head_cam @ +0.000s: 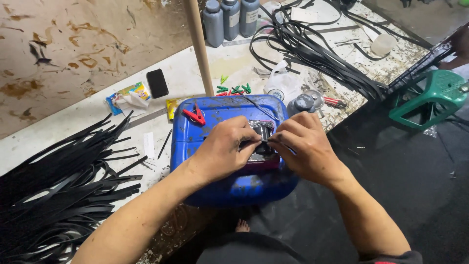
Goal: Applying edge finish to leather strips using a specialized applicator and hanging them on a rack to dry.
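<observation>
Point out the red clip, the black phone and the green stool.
red clip [194, 116], head view, on its middle.
black phone [157, 83], head view, centre of its face.
green stool [442, 88], head view, on its seat.

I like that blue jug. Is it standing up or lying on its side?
Lying on its side. The blue jug shows a broad flat face upward, where both hands, left and right, work and a red clip rests.

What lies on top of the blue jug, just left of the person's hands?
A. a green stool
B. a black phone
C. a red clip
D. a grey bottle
C: a red clip lies on the blue jug, just left of the left hand.
</observation>
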